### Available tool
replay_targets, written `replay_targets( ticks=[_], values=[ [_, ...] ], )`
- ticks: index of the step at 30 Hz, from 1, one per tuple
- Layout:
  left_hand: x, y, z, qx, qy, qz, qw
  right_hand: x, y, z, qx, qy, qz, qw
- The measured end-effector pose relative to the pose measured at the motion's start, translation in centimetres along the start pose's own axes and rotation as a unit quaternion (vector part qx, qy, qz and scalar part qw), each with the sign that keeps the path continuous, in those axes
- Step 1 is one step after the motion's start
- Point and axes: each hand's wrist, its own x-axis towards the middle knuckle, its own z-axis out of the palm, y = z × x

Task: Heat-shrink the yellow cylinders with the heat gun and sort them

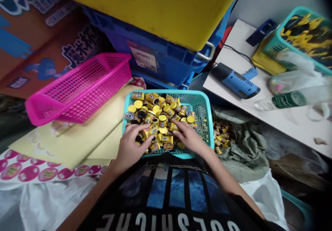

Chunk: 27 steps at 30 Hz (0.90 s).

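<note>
A turquoise mesh basket (pixel 211 127) in front of me holds many small yellow canisters (pixel 162 120) with yellow lids, and some show black ends. My left hand (pixel 132 144) is over the basket's left part, its thumb and index finger closed around a tilted yellow canister (pixel 150 130). From the right, my right hand (pixel 190 137) reaches in, with another canister (pixel 173 126) between thumb and fingertips, low in the pile. The other fingers of both hands are partly hidden.
A pink basket (pixel 77 89) sits left on yellowish sheets (pixel 95 137). Blue crates (pixel 160 58) with a yellow one (pixel 155 9) stand behind. On the white table (pixel 285 127) are a heat gun (pixel 236 80) and plastic bottle (pixel 290 99). More canisters fill a sack (pixel 246 137).
</note>
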Motion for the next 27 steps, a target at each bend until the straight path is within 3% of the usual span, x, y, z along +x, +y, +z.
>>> replay_targets(
  ticks=[4,9,15,22,27],
  values=[
    [0.3,1.4,-0.8,-0.234,-0.047,-0.048,0.97,-2.1,-1.5,-1.9,0.165,0.069,-0.052,0.982],
    [0.9,2.1,-0.9,-0.269,-0.069,0.007,0.961,-2.0,-4.9,-2.9,0.359,0.179,-0.065,0.914],
    [0.9,2.4,-1.0,-0.298,-0.056,0.048,0.952,-1.3,-6.0,-3.3,0.364,0.163,-0.093,0.912],
    [1.0,2.8,-0.7,-0.329,-0.06,0.041,0.941,-1.4,-5.5,-3.3,0.356,0.18,-0.193,0.896],
    [0.8,3.1,-0.2,-0.359,-0.091,-0.001,0.929,-1.8,-5.2,-3.5,0.334,0.176,-0.237,0.895]
  ],
)
